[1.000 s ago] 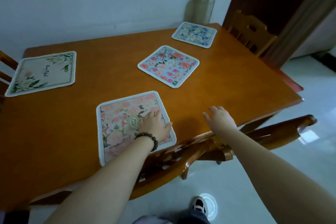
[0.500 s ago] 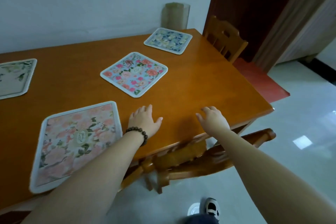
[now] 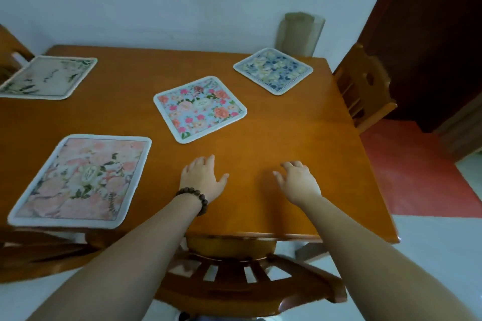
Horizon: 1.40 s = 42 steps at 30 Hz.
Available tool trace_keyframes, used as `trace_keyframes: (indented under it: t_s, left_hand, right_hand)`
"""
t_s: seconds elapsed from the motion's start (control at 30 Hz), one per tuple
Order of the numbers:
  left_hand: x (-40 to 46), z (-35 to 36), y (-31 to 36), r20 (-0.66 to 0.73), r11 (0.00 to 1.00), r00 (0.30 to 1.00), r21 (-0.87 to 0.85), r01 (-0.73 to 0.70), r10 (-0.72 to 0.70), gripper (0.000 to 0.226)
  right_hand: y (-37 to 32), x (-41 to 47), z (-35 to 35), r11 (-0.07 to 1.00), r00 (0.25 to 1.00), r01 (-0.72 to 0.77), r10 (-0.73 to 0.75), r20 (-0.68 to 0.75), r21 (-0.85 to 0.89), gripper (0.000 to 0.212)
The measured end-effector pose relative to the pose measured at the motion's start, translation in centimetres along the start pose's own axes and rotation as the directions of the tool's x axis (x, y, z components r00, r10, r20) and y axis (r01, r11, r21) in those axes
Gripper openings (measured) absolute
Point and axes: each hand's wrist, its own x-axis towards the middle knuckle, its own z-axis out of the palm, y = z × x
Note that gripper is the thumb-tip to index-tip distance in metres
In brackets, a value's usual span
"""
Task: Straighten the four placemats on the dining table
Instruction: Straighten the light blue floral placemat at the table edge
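Several placemats lie on the orange wooden dining table (image 3: 300,143). A pink floral placemat (image 3: 83,180) sits near the front left edge, roughly square to it. A light blue floral placemat (image 3: 199,108) lies in the middle, turned at an angle. A blue-and-cream placemat (image 3: 273,70) lies far right, rotated like a diamond. A cream placemat with green leaves (image 3: 49,77) is at the far left. My left hand (image 3: 202,180), with a bead bracelet, hovers over bare wood just below the light blue mat, fingers spread. My right hand (image 3: 298,181) hovers beside it, empty.
A wooden chair back (image 3: 234,273) stands tucked under the near edge below my arms. Another chair (image 3: 365,88) stands at the right end, and a chair part (image 3: 10,60) shows far left. A tall translucent container (image 3: 300,32) stands behind the table by the wall.
My left hand came off the pink placemat and moved right onto bare table. Both hands have advanced toward the light blue placemat, and my view has shifted right along the table.
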Motion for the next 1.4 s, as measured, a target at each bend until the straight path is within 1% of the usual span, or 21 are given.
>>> trace_keyframes:
  t_s: [0.17, 0.3, 0.4, 0.5, 0.6, 0.67, 0.8, 0.9, 0.97, 1.03, 1.17, 1.33, 1.4]
  left_hand:
    - [2.4, -0.1, -2.3, -0.043, 0.989, 0.988, -0.037, 0.145, -0.147, 0.070]
    - [6.0, -0.3, -4.8, -0.097, 0.974, 0.969, -0.062, 0.220, -0.225, 0.073]
    - [9.7, -0.3, -7.2, -0.128, 0.960, 0.954, -0.108, 0.258, -0.270, 0.076]
    - [13.6, 0.0, -9.5, -0.148, 0.940, 0.932, -0.146, 0.310, -0.330, 0.083]
    - [17.2, 0.4, -11.2, -0.170, 0.919, 0.910, -0.187, 0.347, -0.378, 0.093]
    - [19.4, 0.9, -12.2, -0.170, 0.907, 0.901, -0.221, 0.360, -0.399, 0.096]
    - [23.2, 2.5, -13.6, -0.142, 0.904, 0.904, -0.217, 0.369, -0.403, 0.098]
    - [25.1, 4.0, -14.1, -0.080, 0.903, 0.914, -0.212, 0.374, -0.398, 0.098]
    - [25.9, 5.0, -14.2, -0.042, 0.910, 0.921, -0.177, 0.374, -0.387, 0.098]
    - [25.9, 5.7, -13.8, -0.036, 0.924, 0.930, -0.140, 0.357, -0.365, 0.099]
    - [25.3, 6.5, -12.6, -0.044, 0.923, 0.937, -0.197, 0.331, -0.346, 0.099]
    - [24.2, 6.3, -11.9, -0.031, 0.940, 0.949, -0.150, 0.305, -0.313, 0.102]
    - [23.2, 6.3, -11.5, -0.016, 0.945, 0.958, -0.175, 0.278, -0.285, 0.103]
  right_hand:
    - [-1.8, 4.9, 0.6, 0.997, 0.995, 0.079, -0.079, 0.067, 0.016, 0.049]
    - [-3.8, 9.9, 1.3, 0.991, 0.990, 0.121, -0.125, 0.065, 0.056, 0.050]
    - [-5.4, 14.5, 2.3, 0.991, 0.991, 0.110, -0.115, 0.066, 0.073, 0.053]
    - [-7.1, 19.3, 3.6, 0.996, 0.995, 0.077, -0.080, 0.067, 0.053, 0.060]
    - [-8.6, 23.9, 5.0, 0.994, 0.994, 0.104, -0.105, 0.024, 0.021, 0.069]
    - [-9.5, 26.7, 5.8, 0.992, 0.992, 0.124, -0.124, 0.023, 0.025, 0.073]
    - [-10.8, 31.2, 7.3, 0.991, 0.989, 0.120, -0.124, 0.082, 0.051, 0.081]
    - [-11.4, 33.2, 8.7, 0.991, 0.985, 0.123, -0.127, 0.117, 0.047, 0.084]
    - [-11.7, 33.8, 9.5, 0.994, 0.983, 0.105, -0.107, 0.147, 0.020, 0.088]
    - [-11.8, 33.8, 10.2, 0.995, 0.985, 0.100, -0.097, 0.142, -0.008, 0.089]
    - [-11.5, 32.8, 10.4, 0.995, 0.991, 0.094, -0.097, 0.097, 0.031, 0.088]
    - [-10.9, 30.7, 9.8, 0.997, 0.991, 0.066, -0.072, 0.113, 0.050, 0.086]
    - [-10.2, 29.3, 9.5, 0.998, 0.991, 0.046, -0.052, 0.122, 0.048, 0.086]
